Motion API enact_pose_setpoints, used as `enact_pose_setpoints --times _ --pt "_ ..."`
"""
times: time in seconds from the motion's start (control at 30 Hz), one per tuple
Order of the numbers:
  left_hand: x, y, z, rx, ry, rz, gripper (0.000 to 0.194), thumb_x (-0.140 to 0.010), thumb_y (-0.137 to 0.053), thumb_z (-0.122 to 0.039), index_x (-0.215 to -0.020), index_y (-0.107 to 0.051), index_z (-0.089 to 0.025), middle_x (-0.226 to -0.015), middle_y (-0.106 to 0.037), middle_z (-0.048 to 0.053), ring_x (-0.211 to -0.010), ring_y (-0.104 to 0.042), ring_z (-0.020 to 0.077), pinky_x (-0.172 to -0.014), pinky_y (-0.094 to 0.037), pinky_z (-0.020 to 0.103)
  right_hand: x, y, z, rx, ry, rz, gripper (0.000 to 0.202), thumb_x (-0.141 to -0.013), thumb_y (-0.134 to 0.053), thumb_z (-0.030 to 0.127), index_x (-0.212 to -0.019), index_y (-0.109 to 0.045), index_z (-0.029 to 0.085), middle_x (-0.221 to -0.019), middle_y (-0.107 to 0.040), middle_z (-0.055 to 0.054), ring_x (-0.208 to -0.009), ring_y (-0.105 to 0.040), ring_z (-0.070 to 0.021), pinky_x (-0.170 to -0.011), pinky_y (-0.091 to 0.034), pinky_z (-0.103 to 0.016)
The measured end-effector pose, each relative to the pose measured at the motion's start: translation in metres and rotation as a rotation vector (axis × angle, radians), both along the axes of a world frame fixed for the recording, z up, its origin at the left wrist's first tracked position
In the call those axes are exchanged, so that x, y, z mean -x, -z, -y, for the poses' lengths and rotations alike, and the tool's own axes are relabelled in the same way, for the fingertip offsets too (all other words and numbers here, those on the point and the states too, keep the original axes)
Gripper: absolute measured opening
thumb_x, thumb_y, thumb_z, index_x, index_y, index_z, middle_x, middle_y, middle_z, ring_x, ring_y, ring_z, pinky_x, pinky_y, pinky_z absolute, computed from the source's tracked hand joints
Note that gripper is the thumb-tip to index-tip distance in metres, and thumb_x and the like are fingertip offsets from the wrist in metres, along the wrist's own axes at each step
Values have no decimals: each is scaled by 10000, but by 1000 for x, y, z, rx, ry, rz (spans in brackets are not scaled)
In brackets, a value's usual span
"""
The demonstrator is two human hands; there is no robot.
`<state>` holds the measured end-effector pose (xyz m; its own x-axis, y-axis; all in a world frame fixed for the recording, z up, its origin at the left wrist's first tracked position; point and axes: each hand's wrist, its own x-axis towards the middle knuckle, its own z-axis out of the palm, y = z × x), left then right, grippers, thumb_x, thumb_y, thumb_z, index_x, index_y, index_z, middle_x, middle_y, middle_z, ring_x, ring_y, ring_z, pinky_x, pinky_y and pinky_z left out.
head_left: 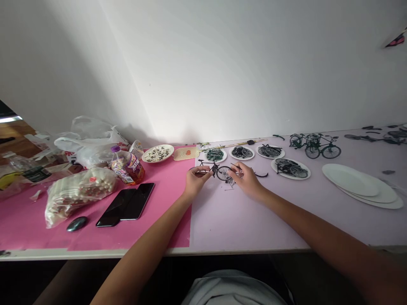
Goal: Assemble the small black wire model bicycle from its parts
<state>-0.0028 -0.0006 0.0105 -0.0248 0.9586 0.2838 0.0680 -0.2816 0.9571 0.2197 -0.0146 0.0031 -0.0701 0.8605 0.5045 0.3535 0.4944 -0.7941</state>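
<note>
Over the worktop (254,228), pinched a toy bicycle (215,168) in the left hand (196,180), apparently steadying its wheel (223,173) for the right hand (246,178) (grip unclear), with plates (295,178) beyond both, likely for reach.

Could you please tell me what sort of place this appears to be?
Probably a small craft workspace, perhaps at home: a miniature bicycle, small plates holding dark bicycle parts, and phones with a drink bottle share one table.

The left hand (196,181) holds a small black bike (215,167) over the table (229,224). The right hand (247,179) is by its wheel (223,173), maybe touching it. Plates (242,159) of dark bits (241,152) sit near, and green bikes (321,146) stand to the right.
</note>
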Motion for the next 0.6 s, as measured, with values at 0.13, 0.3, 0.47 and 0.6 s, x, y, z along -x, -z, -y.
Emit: enact_pose_setpoints --times 0.13,0.3,0.47,0.6 --pt "2 1 -2 -14 -25 29 386 -655 -894 -418 -898 -748 -157 -949 -777 90 -756 -708 178 -703 -580 303 0 2 -2 32 -5 0 467 -874 -650 552 -748 -321 245 -719 -406 45 -584 -337 -124 -537 -321 -257" --pt "2 2 -2 -14 -11 -3 367 -668 -887 -402 -907 -752 -157 -952 -770 76 -715 -676 146 -656 -553 269 1 5 -4 114 -57 -55 475 -864 -656 568 -765 -314 254 -759 -415 38 -607 -412 -130 -507 -401 -253" --pt "1 5 -4 11 15 -5 375 -658 -898 -403 -910 -755 -164 -965 -764 68 -655 -638 115 -593 -516 240 3 3 -2 183 -106 -91 477 -852 -670 579 -771 -329 255 -752 -391 47 -600 -459 -128 -502 -464 -264" --pt "1 6 -5 3 34 3 388 -641 -909 -401 -907 -752 -165 -988 -764 73 -662 -648 118 -611 -529 247 5 -4 4 220 -113 -117 482 -845 -678 583 -772 -333 255 -712 -397 66 -532 -485 -118 -484 -476 -276"
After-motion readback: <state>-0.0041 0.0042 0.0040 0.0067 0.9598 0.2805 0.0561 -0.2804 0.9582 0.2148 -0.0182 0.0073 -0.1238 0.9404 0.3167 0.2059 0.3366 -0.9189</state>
